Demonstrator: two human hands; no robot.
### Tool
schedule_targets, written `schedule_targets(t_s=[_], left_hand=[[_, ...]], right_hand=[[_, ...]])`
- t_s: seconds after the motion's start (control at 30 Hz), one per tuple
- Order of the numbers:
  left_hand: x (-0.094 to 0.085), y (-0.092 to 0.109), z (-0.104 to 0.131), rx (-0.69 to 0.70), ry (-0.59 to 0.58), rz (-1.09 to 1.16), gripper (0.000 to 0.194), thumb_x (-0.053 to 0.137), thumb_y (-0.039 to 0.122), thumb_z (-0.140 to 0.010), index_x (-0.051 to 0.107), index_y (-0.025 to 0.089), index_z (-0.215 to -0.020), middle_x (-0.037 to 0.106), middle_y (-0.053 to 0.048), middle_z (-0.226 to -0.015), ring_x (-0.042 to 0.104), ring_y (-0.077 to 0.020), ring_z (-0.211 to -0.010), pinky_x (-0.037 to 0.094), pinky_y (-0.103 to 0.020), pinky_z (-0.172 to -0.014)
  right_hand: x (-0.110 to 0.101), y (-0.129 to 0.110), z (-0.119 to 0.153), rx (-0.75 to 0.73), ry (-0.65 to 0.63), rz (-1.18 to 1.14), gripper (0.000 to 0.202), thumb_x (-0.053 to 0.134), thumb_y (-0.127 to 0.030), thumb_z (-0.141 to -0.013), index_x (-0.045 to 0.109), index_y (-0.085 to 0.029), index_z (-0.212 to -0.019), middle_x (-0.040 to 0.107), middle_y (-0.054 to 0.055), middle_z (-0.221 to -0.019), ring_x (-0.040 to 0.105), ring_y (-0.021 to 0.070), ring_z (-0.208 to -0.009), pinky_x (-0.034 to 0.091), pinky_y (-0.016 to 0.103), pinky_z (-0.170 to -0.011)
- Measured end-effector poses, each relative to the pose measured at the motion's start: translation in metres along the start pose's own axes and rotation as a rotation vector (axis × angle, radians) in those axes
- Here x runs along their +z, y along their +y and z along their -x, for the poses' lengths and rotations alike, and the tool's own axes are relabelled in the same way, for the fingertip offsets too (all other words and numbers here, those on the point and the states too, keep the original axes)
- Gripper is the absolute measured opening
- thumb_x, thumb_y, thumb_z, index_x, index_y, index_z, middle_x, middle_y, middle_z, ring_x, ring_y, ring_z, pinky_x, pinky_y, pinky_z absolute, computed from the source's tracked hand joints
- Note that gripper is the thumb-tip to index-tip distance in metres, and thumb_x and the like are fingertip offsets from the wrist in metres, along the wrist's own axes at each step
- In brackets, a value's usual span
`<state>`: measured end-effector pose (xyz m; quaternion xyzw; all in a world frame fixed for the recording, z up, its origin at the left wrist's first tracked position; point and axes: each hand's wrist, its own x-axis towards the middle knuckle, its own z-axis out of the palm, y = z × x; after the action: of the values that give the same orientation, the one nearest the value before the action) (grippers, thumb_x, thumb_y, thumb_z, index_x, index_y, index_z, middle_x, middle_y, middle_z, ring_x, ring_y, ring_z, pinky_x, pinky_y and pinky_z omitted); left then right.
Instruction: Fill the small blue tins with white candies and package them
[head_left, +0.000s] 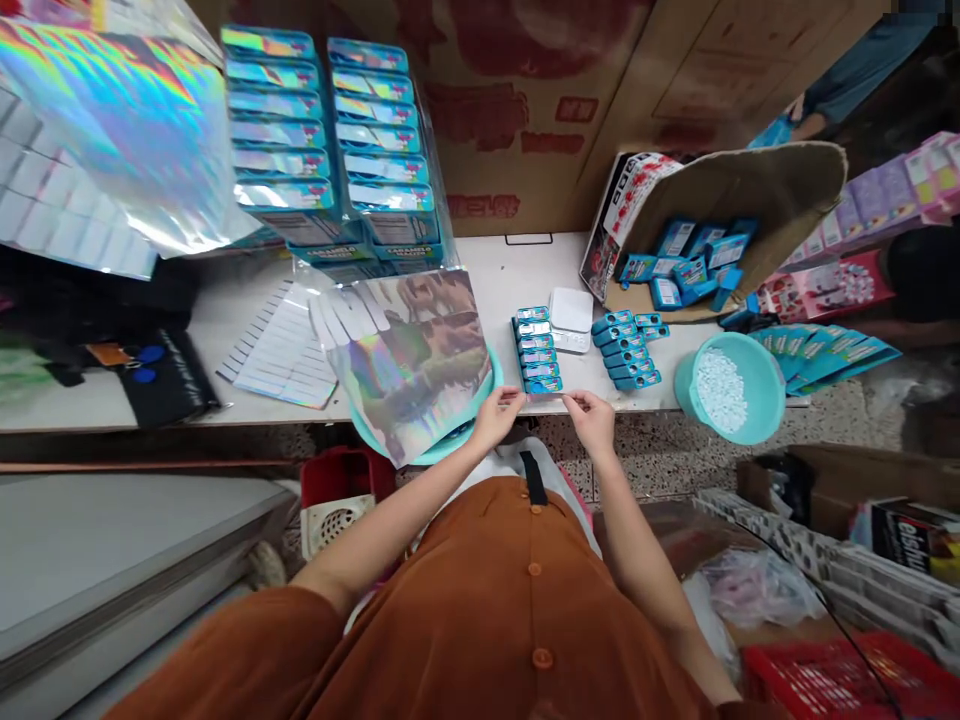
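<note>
Thin strip (544,397): narrow and pale, stretched level between the two grips at the near edge of the table; its finer detail is too small to tell.
Left grip (498,416): thumb and fingertips pinched together on the strip's left end.
Right grip (591,420): likewise pinched, on the right end.
Row of blue boxes (538,352): small, with shiny pale bands, lined up front to back just ahead of the grips.
Second blue group (627,352): ahead and right of the right grip, dark round spots on the near faces.
Table (491,262): white, running out to both sides of the grips; a flat white device (571,312) sits beyond them, between the blue groups.
Room: brown cartons (517,120) with red print stand beyond the table; the speckled floor (637,442) shows below the right grip.
Open cardboard box (799,185): on its side, far right of the grips, loose blue boxes (684,265) inside.
Right teal basin (766,405): well right of the right grip, holding small white pieces (721,388).
Left teal basin (363,428): beside the left grip, mostly covered by a shiny iridescent sheet (412,350); its contents are largely hidden.
</note>
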<state>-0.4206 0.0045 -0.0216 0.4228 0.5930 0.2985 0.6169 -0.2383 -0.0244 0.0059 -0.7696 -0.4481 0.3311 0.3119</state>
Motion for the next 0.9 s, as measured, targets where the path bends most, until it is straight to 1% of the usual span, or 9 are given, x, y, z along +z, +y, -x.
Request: schedule_targets(t_s=[0.07,0.1,0.17,0.23,0.3,0.43,0.53,0.73,0.9], left_hand=[[0.022,-0.014,-0.010,-0.184,-0.022,0.160,0.030,0.065,0.036,-0.074,0.060,0.014,-0.095,0.066,-0.010,-0.094,0.061,-0.0175,-0.086,0.047,-0.029,-0.078],[0.030,-0.019,-0.015,-0.237,-0.031,0.213,0.031,0.067,0.036,-0.073,0.061,0.014,-0.093,0.066,-0.010,-0.092,0.061,-0.0168,-0.084,0.048,-0.028,-0.075],[0.038,-0.028,-0.024,-0.265,-0.016,0.263,0.029,0.069,0.036,-0.070,0.061,0.014,-0.088,0.066,-0.007,-0.083,0.061,-0.0149,-0.075,0.047,-0.027,-0.070],[0.041,-0.036,-0.031,-0.244,0.041,0.260,0.025,0.069,0.034,-0.069,0.061,0.014,-0.080,0.064,-0.005,-0.074,0.060,-0.0132,-0.068,0.047,-0.026,-0.067],[0.042,-0.044,-0.038,-0.224,0.089,0.234,0.021,0.068,0.032,-0.069,0.060,0.014,-0.077,0.063,-0.003,-0.070,0.059,-0.0127,-0.066,0.047,-0.025,-0.067],[0.045,-0.053,-0.046,-0.197,0.116,0.191,0.015,0.064,0.029,-0.072,0.062,0.015,-0.078,0.064,-0.004,-0.074,0.060,-0.0135,-0.070,0.046,-0.025,-0.070],[0.049,-0.056,-0.048,-0.175,0.140,0.155,0.013,0.062,0.028,-0.074,0.061,0.016,-0.079,0.064,-0.004,-0.077,0.060,-0.0142,-0.073,0.046,-0.026,-0.072],[0.057,-0.058,-0.051,-0.098,0.193,0.019,0.009,0.052,0.024,-0.082,0.056,0.017,-0.084,0.062,-0.005,-0.082,0.059,-0.0156,-0.078,0.045,-0.026,-0.076],[0.062,-0.062,-0.053,-0.063,0.224,-0.099,0.008,0.048,0.024,-0.085,0.053,0.017,-0.085,0.060,-0.006,-0.083,0.057,-0.0167,-0.078,0.044,-0.028,-0.077]], right_hand=[[0.006,0.007,-0.006,0.013,-0.020,-0.006,0.029,0.058,-0.042,-0.074,0.071,-0.016,-0.078,0.071,0.005,-0.074,0.059,0.0161,-0.063,0.046,0.027,-0.066],[0.009,0.011,-0.009,0.021,-0.026,-0.007,0.029,0.058,-0.043,-0.074,0.071,-0.016,-0.077,0.070,0.005,-0.073,0.059,0.0161,-0.062,0.046,0.027,-0.066],[0.015,0.020,-0.016,0.041,-0.039,-0.004,0.029,0.059,-0.043,-0.073,0.070,-0.016,-0.076,0.070,0.004,-0.071,0.059,0.0163,-0.062,0.045,0.027,-0.065],[0.021,0.030,-0.023,0.061,-0.055,-0.007,0.030,0.059,-0.044,-0.072,0.070,-0.017,-0.075,0.070,0.004,-0.071,0.059,0.0168,-0.063,0.045,0.027,-0.065],[0.028,0.040,-0.030,0.081,-0.076,-0.035,0.030,0.059,-0.045,-0.071,0.069,-0.016,-0.074,0.070,0.005,-0.073,0.061,0.0178,-0.066,0.046,0.027,-0.067],[0.039,0.059,-0.045,0.138,-0.108,-0.117,0.031,0.059,-0.045,-0.069,0.068,-0.016,-0.074,0.071,0.006,-0.076,0.063,0.0191,-0.071,0.048,0.028,-0.071],[0.046,0.069,-0.054,0.158,-0.124,-0.097,0.030,0.059,-0.044,-0.068,0.068,-0.016,-0.072,0.071,0.006,-0.075,0.063,0.0188,-0.070,0.048,0.029,-0.071],[0.052,0.072,-0.064,0.174,-0.131,-0.079,0.030,0.058,-0.046,-0.067,0.067,-0.017,-0.072,0.070,0.005,-0.073,0.063,0.0179,-0.068,0.047,0.027,-0.069],[0.052,0.071,-0.066,0.167,-0.134,0.009,0.029,0.057,-0.045,-0.070,0.067,-0.018,-0.072,0.071,0.005,-0.073,0.063,0.0178,-0.069,0.046,0.027,-0.069]])
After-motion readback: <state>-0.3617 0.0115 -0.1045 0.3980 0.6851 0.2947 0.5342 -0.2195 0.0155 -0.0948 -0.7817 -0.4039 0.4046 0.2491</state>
